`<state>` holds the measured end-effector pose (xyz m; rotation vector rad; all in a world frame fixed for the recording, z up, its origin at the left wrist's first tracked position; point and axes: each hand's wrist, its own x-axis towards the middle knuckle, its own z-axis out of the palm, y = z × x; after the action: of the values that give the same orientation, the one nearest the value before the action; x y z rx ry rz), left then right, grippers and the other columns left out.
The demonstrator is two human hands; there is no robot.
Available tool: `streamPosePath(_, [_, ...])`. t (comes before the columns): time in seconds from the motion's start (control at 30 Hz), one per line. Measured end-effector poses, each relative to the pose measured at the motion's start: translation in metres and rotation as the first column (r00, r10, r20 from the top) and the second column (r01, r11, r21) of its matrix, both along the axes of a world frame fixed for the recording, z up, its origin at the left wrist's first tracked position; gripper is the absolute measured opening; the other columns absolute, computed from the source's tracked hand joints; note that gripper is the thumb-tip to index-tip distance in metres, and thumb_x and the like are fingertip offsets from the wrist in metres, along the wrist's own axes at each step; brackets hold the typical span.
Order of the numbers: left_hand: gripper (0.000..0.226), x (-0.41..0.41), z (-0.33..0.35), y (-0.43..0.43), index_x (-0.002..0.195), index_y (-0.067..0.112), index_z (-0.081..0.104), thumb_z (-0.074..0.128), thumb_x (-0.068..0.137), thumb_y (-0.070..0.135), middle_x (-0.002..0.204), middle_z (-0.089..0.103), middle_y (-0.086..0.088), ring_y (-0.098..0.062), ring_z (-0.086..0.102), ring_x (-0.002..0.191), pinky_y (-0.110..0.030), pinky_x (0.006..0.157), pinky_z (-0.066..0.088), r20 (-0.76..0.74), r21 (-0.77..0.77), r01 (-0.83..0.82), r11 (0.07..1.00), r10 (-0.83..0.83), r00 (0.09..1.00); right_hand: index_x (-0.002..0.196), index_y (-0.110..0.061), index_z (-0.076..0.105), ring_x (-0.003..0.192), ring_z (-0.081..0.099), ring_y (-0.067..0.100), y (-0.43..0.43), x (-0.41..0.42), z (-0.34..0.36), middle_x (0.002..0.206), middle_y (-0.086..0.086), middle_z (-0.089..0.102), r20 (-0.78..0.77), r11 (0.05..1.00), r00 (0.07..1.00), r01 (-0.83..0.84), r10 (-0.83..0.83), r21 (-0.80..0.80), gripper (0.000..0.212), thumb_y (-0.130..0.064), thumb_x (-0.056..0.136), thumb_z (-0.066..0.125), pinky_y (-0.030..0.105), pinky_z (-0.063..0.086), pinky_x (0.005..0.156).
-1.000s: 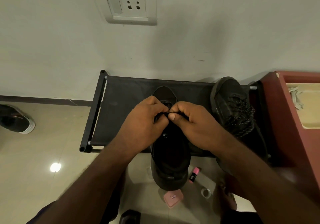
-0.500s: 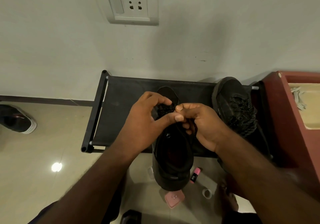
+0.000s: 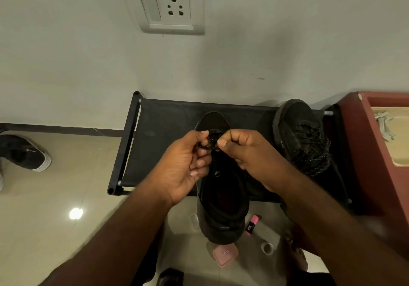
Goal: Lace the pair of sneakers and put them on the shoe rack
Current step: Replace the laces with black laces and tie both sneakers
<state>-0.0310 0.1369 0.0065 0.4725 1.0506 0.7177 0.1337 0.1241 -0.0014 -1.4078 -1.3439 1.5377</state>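
- Both hands had drawn slightly apart since half a second before: the left thumb no longer lay against the right fingertips, and a loop of speckled black lace (image 3: 208, 146) showed between them.
- The left grip (image 3: 184, 166) was turned palm-up, its fingers curled, pinching the lace at the loop's left side.
- The right grip (image 3: 251, 157) had thumb and forefinger closed on the same lace at the loop's right side, the other fingers curled beneath.
- Under both lay the near sneaker (image 3: 222, 199), its toe over the black fabric top of the shoe rack (image 3: 166, 128) and its heel past the rack's front edge, toward the person.
- The second sneaker (image 3: 301, 135) — its laces threaded — sat on the rack's right end, toe toward the wall, apart from the hands.
- On the floor near the heel were a pink marker (image 3: 252, 224), a pink case (image 3: 225, 254) and a small white ring (image 3: 267, 247).
- A red cabinet (image 3: 363, 153) stood just beside the rack's right end — a wall socket (image 3: 170, 9) was above.
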Motion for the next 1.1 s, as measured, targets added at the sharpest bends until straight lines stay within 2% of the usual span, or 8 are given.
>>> streamPosePath(0.13, [0.035, -0.002, -0.006, 0.001, 0.057, 0.02, 0.04, 0.048, 0.092, 0.018, 0.05, 0.03, 0.005, -0.005, 0.025, 0.037, -0.018, 0.035, 0.014, -0.009, -0.054, -0.039, 0.998, 0.038, 0.999, 0.088, -0.009, 0.073, 0.078, 0.069, 0.009, 0.0, 0.003, -0.006, 0.083, 0.0, 0.074, 0.161, 0.987, 0.987, -0.022, -0.004, 0.16, 0.012, -0.018, 0.093, 0.068, 0.023, 0.055, 0.076])
streamPosePath(0.3, [0.04, -0.014, -0.008, 0.001, 0.053, 0.02, 0.037, 0.044, 0.092, 0.014, 0.047, 0.029, 0.005, -0.005, 0.024, 0.035, -0.019, 0.037, 0.011, -0.026, -0.061, -0.076, 0.995, 0.074, 0.997, 0.084, -0.013, 0.073, 0.071, 0.068, 0.02, -0.001, 0.016, -0.015, 0.076, 0.004, 0.073, 0.277, 0.986, 0.961, -0.025, -0.022, 0.166, 0.013, -0.025, 0.088, 0.074, 0.028, 0.054, 0.065])
streamPosePath(0.43, [0.042, -0.021, -0.011, -0.001, 0.049, 0.021, 0.036, 0.042, 0.089, 0.013, 0.044, 0.029, 0.006, -0.005, 0.024, 0.032, -0.017, 0.035, 0.012, -0.056, -0.065, -0.125, 0.99, 0.121, 0.991, 0.078, -0.022, 0.07, 0.061, 0.061, 0.001, -0.003, 0.02, -0.018, 0.067, -0.013, 0.068, 0.319, 0.98, 0.948, -0.08, 0.017, 0.184, 0.013, -0.023, 0.091, 0.072, 0.012, 0.045, 0.059])
streamPosePath(0.57, [0.04, -0.024, -0.015, -0.001, 0.052, 0.021, 0.035, 0.044, 0.089, 0.011, 0.044, 0.029, 0.006, -0.005, 0.024, 0.031, -0.015, 0.031, 0.014, -0.1, -0.058, -0.164, 0.985, 0.158, 0.982, 0.074, -0.027, 0.067, 0.057, 0.057, -0.002, -0.004, 0.024, -0.022, 0.061, -0.02, 0.063, 0.358, 0.982, 0.934, -0.081, 0.014, 0.171, 0.019, -0.023, 0.092, 0.071, 0.011, 0.042, 0.057])
streamPosePath(0.77, [0.035, -0.026, -0.016, 0.0, 0.058, 0.02, 0.035, 0.046, 0.09, 0.009, 0.047, 0.029, 0.005, -0.005, 0.025, 0.032, -0.015, 0.031, 0.015, -0.138, -0.059, -0.195, 0.979, 0.186, 0.973, 0.073, -0.03, 0.063, 0.055, 0.055, 0.0, -0.008, 0.032, -0.027, 0.06, -0.023, 0.06, 0.445, 0.976, 0.896, -0.114, 0.021, 0.185, 0.022, -0.025, 0.094, 0.068, 0.013, 0.038, 0.055])
streamPosePath(0.93, [0.035, -0.024, -0.015, -0.002, 0.06, 0.018, 0.038, 0.048, 0.091, 0.007, 0.048, 0.03, 0.004, -0.005, 0.026, 0.033, -0.016, 0.032, 0.016, -0.157, -0.046, -0.208, 0.977, 0.199, 0.967, 0.079, -0.026, 0.061, 0.062, 0.056, 0.006, -0.009, 0.035, -0.033, 0.064, -0.011, 0.059, 0.609, 0.963, 0.793, -0.148, -0.02, 0.225, 0.019, -0.036, 0.095, 0.065, 0.028, 0.044, 0.06])
streamPosePath(1.0, [0.035, -0.023, -0.012, -0.005, 0.06, 0.018, 0.039, 0.048, 0.093, 0.009, 0.05, 0.03, 0.004, -0.006, 0.026, 0.035, -0.018, 0.034, 0.016, -0.188, -0.013, -0.16, 0.987, 0.155, 0.97, 0.079, -0.025, 0.063, 0.062, 0.057, 0.007, -0.009, 0.033, -0.035, 0.065, -0.008, 0.061, 0.58, 0.973, 0.814, -0.101, -0.04, 0.209, 0.017, -0.035, 0.092, 0.069, 0.029, 0.046, 0.061])
streamPosePath(1.1, [0.032, -0.019, -0.011, -0.012, 0.062, 0.016, 0.041, 0.05, 0.093, 0.013, 0.054, 0.031, 0.001, -0.01, 0.027, 0.045, -0.022, 0.041, 0.02, -0.452, 0.128, -0.026, 0.991, 0.082, 0.888, 0.09, -0.023, 0.071, 0.076, 0.066, 0.008, -0.012, 0.034, -0.027, 0.081, -0.004, 0.072, 0.357, 0.99, 0.925, 0.104, -0.133, 0.1, 0.008, -0.029, 0.088, 0.075, 0.026, 0.051, 0.067])
